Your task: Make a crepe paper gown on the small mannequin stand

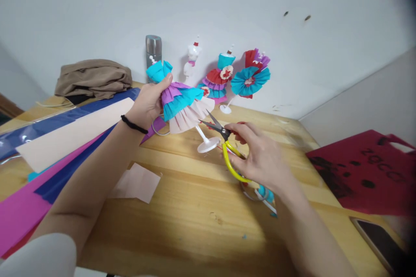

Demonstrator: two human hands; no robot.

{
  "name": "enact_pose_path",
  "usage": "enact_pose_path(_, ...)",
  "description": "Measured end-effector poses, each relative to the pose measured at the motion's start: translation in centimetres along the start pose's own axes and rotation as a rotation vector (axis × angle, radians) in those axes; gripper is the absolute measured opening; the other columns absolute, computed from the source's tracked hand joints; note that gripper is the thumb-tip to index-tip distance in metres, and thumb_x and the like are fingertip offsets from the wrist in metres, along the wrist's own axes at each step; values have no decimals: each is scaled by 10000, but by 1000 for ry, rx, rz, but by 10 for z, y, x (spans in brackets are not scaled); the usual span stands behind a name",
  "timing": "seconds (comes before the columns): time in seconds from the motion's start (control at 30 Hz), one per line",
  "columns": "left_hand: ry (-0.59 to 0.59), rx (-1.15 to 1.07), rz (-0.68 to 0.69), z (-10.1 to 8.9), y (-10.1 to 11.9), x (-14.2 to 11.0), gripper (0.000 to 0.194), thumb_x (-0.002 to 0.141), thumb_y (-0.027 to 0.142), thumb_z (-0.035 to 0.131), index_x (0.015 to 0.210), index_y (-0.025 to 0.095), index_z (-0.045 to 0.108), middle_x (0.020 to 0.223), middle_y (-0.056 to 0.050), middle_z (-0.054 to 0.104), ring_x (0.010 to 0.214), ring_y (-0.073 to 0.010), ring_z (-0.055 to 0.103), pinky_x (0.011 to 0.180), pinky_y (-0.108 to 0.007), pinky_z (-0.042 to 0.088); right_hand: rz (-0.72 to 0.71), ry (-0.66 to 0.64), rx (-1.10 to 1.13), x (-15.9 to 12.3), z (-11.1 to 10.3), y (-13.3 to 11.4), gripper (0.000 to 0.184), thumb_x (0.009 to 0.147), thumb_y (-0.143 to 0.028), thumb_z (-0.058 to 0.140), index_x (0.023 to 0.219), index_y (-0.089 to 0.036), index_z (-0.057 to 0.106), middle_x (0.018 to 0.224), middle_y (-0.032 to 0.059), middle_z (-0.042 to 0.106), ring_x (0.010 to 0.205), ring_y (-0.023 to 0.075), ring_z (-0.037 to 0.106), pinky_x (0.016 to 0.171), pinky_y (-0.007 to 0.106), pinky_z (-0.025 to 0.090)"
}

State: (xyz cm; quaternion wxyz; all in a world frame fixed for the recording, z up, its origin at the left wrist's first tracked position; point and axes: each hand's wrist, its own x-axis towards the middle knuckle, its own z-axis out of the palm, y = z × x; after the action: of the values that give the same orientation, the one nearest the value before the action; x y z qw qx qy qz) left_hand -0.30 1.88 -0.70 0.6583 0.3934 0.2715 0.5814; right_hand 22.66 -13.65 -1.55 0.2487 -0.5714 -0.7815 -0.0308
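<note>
Centre of frame: our left grip (150, 99) pinches the ruffled dress (182, 104) at its waist; our right grip (258, 151) holds parted scissors (224, 132) near the hem. We judge the layers light, soft, easily creased; safest hold, waist or white stand (208, 144)

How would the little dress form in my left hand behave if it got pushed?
Stood upright, the dress form would probably tip easily: its pleated skirt flares wider than its round base. The skirt looks thin and papery, so it might crumple under pressure.
</note>
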Motion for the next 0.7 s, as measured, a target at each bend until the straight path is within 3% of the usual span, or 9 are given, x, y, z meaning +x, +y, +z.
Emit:
enact_pose_path(0.13, -5, 12, -4, 4, -1, -3, 182, 866, 214, 712, 706, 174, 638, 586, 19, 660, 642, -123, 643, 755, -285, 567, 8, -18, -58, 1, 4, -2, 443, 755, -257, 571, 1196, -218, 593, 1073, 113, 664, 876, 267, 661, 731, 375, 508)
enact_pose_path(0.43, 29, 44, -17, 7, -5, -3, 144, 851, 214, 723, 726, 225, 654, 659, 38, 703, 880, -177, 709, 801, -283, 583, 47, -10, -88, -1, 6, -7, 454, 794, -296, 549, 1228, -179, 612, 1088, 137, 683, 829, 261, 671, 681, 376, 506)
enact_pose_path(0.7, 36, -24, -34, 15, -5, -7, 138, 819, 164, 747, 749, 166, 628, 668, 40, 688, 653, -121, 649, 750, -277, 566, 76, -26, -92, -3, 5, -10, 514, 798, -295, 552, 1294, -177, 612, 1101, 129, 694, 787, 241, 678, 655, 359, 504)
